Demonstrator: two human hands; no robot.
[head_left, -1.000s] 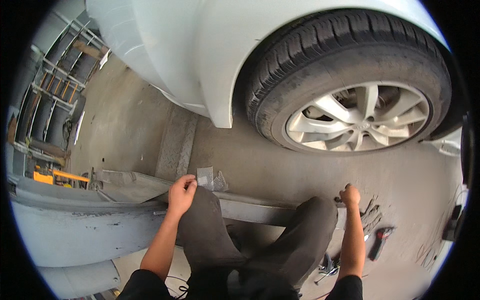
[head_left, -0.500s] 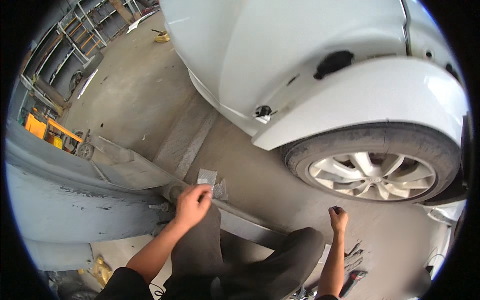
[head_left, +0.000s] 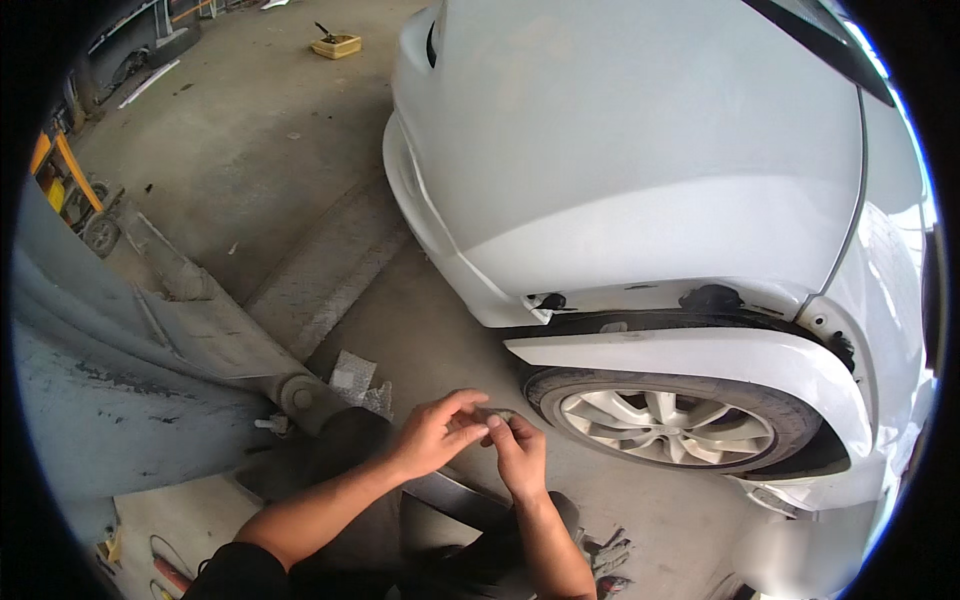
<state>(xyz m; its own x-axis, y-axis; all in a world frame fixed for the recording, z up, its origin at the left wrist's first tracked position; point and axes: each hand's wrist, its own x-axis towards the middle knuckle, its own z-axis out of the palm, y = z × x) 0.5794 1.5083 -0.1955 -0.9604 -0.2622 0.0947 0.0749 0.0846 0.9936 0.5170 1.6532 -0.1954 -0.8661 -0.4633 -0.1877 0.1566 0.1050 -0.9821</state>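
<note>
My left hand (head_left: pixel 440 436) and my right hand (head_left: pixel 518 455) meet above my knees, thumbs and fingertips pinched together. Between them is a small greyish piece (head_left: pixel 497 413), mostly covered by the fingers and too small to name. Ahead and to the right of the hands stands a white car (head_left: pixel 640 130). Its white wheel-arch trim (head_left: pixel 690 352) sits apart from the body, with a dark gap above it. Below the trim is the tyre with a silver spoked wheel (head_left: pixel 660 425). Neither hand touches the car.
To my left rises a blue-grey lift post (head_left: pixel 120 400) with a low metal arm (head_left: pixel 220 330). Bubble wrap (head_left: pixel 352 376) lies beside that arm. Grey gloves (head_left: pixel 608 552) lie on the floor near my right forearm. A yellow tray (head_left: pixel 336 45) stands farther off.
My hands were apart and have come together, the right one moving left. The view has shifted toward the car, and a dark gap now shows above the arch trim.
</note>
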